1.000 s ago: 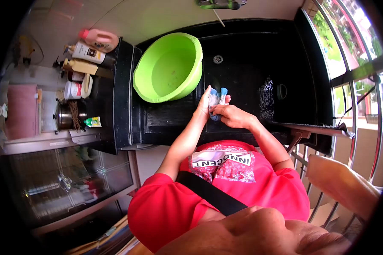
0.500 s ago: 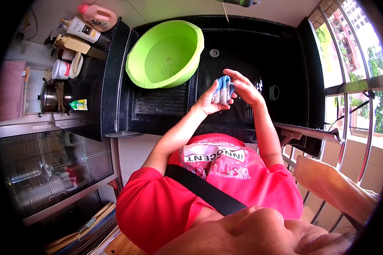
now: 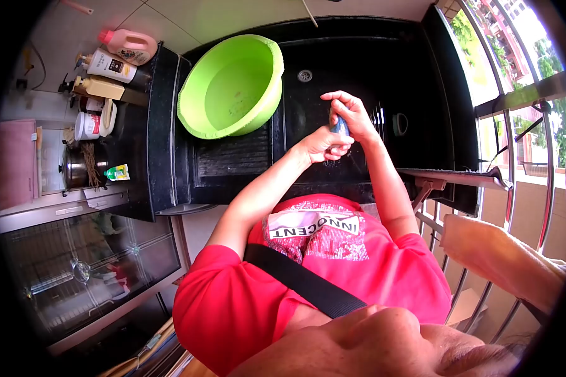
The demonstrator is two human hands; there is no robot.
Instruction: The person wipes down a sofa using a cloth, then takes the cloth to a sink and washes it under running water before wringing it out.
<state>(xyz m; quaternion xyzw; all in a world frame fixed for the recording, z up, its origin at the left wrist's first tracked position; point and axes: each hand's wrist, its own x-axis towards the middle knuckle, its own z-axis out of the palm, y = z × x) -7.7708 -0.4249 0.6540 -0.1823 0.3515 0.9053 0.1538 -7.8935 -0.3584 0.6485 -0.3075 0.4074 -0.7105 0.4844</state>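
A small blue-and-grey cloth [image 3: 339, 127] is bunched between my hands above the black sink. My left hand [image 3: 322, 144] wraps round its lower part with the fingers closed. From above and the right, my right hand [image 3: 352, 117] grips the upper part, its fingers curled and the index finger partly extended. Most of the cloth is hidden inside both hands. Small bright specks, perhaps water drops, show just below my left hand.
Left of my hands, a green basin [image 3: 231, 88] holding water stands tilted over the ridged drainboard [image 3: 234, 158]. The black sink [image 3: 371, 56] has a drain [image 3: 304, 76]. Bottles [image 3: 110, 65] line the left counter. A towel [image 3: 503, 251] hangs on the right railing.
The cloth, loosely spread between my hands before, is now squeezed tightly. My fingers have closed round it, and my right hand has turned over its top. The camera view has shifted slightly.
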